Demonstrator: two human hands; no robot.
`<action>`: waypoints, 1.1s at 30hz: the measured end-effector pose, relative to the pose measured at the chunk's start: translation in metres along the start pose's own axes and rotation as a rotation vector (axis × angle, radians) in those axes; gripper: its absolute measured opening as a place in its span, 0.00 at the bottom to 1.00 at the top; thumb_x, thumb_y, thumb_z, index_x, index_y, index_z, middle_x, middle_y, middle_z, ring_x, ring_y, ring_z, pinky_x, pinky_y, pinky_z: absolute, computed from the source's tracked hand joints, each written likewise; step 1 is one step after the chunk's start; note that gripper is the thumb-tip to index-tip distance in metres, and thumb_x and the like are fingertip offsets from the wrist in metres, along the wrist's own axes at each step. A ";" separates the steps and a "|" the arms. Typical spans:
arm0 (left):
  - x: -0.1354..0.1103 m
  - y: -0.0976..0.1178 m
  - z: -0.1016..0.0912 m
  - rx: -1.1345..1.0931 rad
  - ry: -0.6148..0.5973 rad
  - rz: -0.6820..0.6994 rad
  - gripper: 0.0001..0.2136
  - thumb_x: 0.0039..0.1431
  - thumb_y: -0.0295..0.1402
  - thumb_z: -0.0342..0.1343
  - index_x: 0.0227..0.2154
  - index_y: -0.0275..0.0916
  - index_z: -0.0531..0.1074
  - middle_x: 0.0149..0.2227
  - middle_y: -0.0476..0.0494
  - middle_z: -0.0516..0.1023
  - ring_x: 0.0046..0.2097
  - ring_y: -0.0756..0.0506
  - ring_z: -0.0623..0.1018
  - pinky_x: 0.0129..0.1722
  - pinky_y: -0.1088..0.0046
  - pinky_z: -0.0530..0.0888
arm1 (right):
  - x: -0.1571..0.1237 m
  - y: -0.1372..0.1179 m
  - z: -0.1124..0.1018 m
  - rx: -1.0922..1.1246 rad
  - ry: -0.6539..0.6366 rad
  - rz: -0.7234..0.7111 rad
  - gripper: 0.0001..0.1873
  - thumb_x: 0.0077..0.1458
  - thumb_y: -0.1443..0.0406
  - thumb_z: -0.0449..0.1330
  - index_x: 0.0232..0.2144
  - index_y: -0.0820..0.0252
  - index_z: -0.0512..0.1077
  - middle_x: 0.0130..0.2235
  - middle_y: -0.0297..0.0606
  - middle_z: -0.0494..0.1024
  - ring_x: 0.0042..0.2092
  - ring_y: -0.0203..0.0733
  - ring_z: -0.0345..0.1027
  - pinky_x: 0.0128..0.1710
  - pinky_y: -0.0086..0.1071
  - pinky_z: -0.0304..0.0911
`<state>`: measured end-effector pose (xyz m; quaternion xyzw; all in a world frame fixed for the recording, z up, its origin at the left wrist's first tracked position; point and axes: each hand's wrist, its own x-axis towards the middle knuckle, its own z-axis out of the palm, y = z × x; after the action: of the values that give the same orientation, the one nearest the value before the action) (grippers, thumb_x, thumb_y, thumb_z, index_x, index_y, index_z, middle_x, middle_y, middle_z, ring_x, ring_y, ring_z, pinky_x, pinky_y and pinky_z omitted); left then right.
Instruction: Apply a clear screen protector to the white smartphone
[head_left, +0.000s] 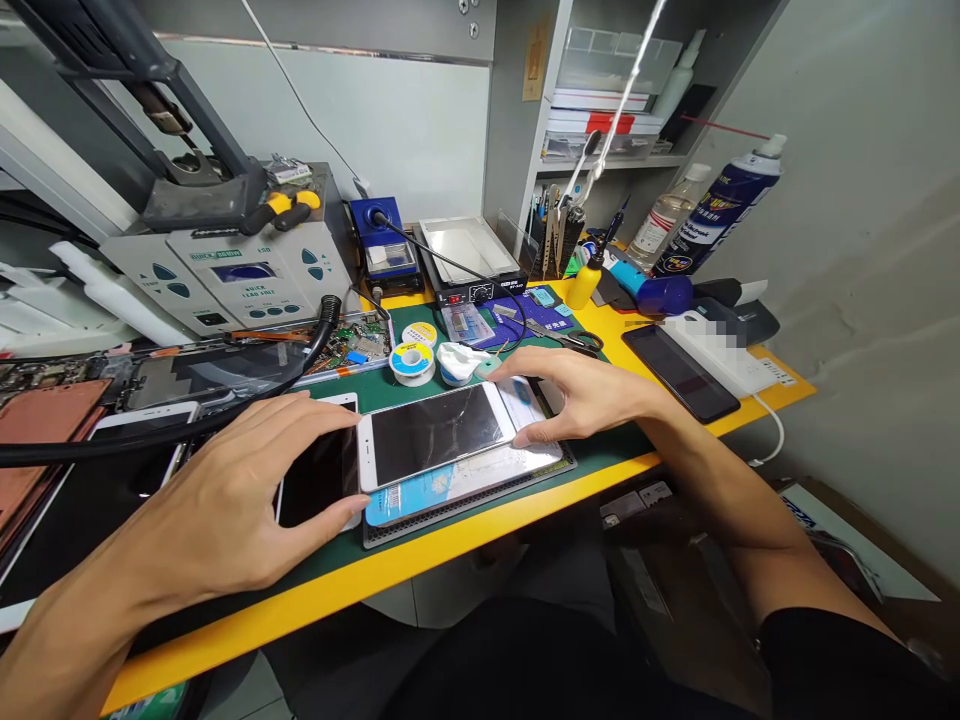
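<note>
A white-framed smartphone (439,437) with a black screen, which shows crack-like lines near its right end, is between my two hands. My left hand (255,490) has its thumb and fingertips at the corners of the left end. My right hand (585,395) pinches the right end between thumb and fingers. Under the phone lies a blue and white flat card or packet (450,485), on top of a grey perforated plate (480,508). A second white-framed phone (319,465) lies flat beneath and beside my left hand, which partly hides it.
A hot-air station (247,275) stands at the back left, with its black hose (225,425) crossing toward my left hand. Solder spools (412,362), a heating plate (469,250), scissors (570,340) and a yellow bottle (585,285) sit behind. Right: a dark phone (682,375) and a spray can (720,210).
</note>
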<state>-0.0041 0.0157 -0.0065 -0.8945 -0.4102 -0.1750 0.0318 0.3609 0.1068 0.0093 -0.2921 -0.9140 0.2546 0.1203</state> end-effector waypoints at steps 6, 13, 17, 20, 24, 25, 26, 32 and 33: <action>-0.003 -0.004 0.004 0.030 0.014 0.002 0.26 0.61 0.45 0.59 0.60 0.43 0.65 0.55 0.39 0.75 0.58 0.36 0.75 0.62 0.55 0.69 | -0.001 0.000 0.000 0.005 0.009 -0.006 0.34 0.53 0.53 0.72 0.59 0.58 0.73 0.55 0.44 0.79 0.56 0.52 0.72 0.57 0.43 0.66; -0.004 -0.006 0.005 0.007 -0.024 -0.043 0.28 0.59 0.45 0.61 0.60 0.46 0.64 0.57 0.39 0.75 0.59 0.32 0.75 0.61 0.49 0.71 | 0.000 0.002 0.000 0.023 0.013 -0.034 0.33 0.53 0.52 0.72 0.58 0.58 0.74 0.53 0.44 0.79 0.55 0.53 0.73 0.57 0.43 0.66; -0.005 -0.005 0.004 -0.008 -0.042 -0.038 0.29 0.58 0.45 0.62 0.61 0.43 0.64 0.58 0.36 0.74 0.59 0.30 0.74 0.62 0.47 0.70 | 0.000 0.001 0.001 0.018 0.012 -0.020 0.33 0.52 0.53 0.72 0.58 0.56 0.74 0.54 0.43 0.79 0.56 0.52 0.73 0.58 0.43 0.66; -0.004 -0.004 0.003 -0.013 -0.039 -0.042 0.29 0.59 0.44 0.62 0.61 0.43 0.63 0.58 0.37 0.74 0.59 0.31 0.74 0.62 0.48 0.70 | 0.000 0.000 0.000 0.025 0.015 -0.014 0.33 0.52 0.53 0.72 0.58 0.56 0.74 0.55 0.44 0.79 0.56 0.53 0.73 0.58 0.44 0.66; 0.000 0.001 -0.001 -0.025 -0.052 -0.060 0.28 0.59 0.42 0.63 0.60 0.44 0.64 0.56 0.38 0.75 0.58 0.33 0.75 0.62 0.50 0.70 | -0.001 -0.002 0.000 0.025 0.007 0.008 0.34 0.52 0.53 0.72 0.59 0.58 0.74 0.57 0.44 0.78 0.57 0.53 0.72 0.58 0.43 0.66; 0.001 0.003 -0.002 -0.032 -0.055 -0.070 0.27 0.59 0.42 0.62 0.59 0.44 0.64 0.55 0.38 0.75 0.57 0.33 0.76 0.61 0.51 0.71 | -0.001 -0.002 0.000 0.024 0.006 0.012 0.34 0.52 0.53 0.72 0.59 0.57 0.74 0.57 0.44 0.78 0.57 0.53 0.72 0.58 0.43 0.66; 0.001 0.004 -0.003 -0.039 -0.052 -0.076 0.27 0.59 0.42 0.62 0.59 0.44 0.64 0.55 0.38 0.76 0.57 0.34 0.76 0.61 0.51 0.71 | -0.001 -0.002 0.000 0.021 0.006 0.015 0.34 0.52 0.52 0.72 0.59 0.56 0.74 0.56 0.43 0.78 0.57 0.53 0.72 0.58 0.44 0.66; 0.001 0.003 -0.003 -0.063 -0.058 -0.052 0.28 0.58 0.42 0.64 0.60 0.42 0.64 0.55 0.37 0.76 0.57 0.35 0.76 0.61 0.55 0.70 | -0.001 0.000 0.001 -0.004 0.000 0.023 0.35 0.53 0.50 0.70 0.60 0.55 0.73 0.58 0.42 0.78 0.58 0.54 0.72 0.59 0.45 0.66; 0.000 0.002 -0.003 -0.064 -0.059 -0.055 0.29 0.58 0.42 0.64 0.60 0.42 0.63 0.56 0.37 0.75 0.57 0.35 0.75 0.61 0.55 0.70 | -0.001 0.000 0.001 -0.003 0.000 0.026 0.35 0.53 0.50 0.70 0.60 0.54 0.73 0.58 0.42 0.78 0.58 0.54 0.71 0.59 0.45 0.66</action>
<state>-0.0029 0.0136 -0.0034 -0.8882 -0.4296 -0.1623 -0.0140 0.3611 0.1059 0.0079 -0.3041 -0.9106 0.2547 0.1163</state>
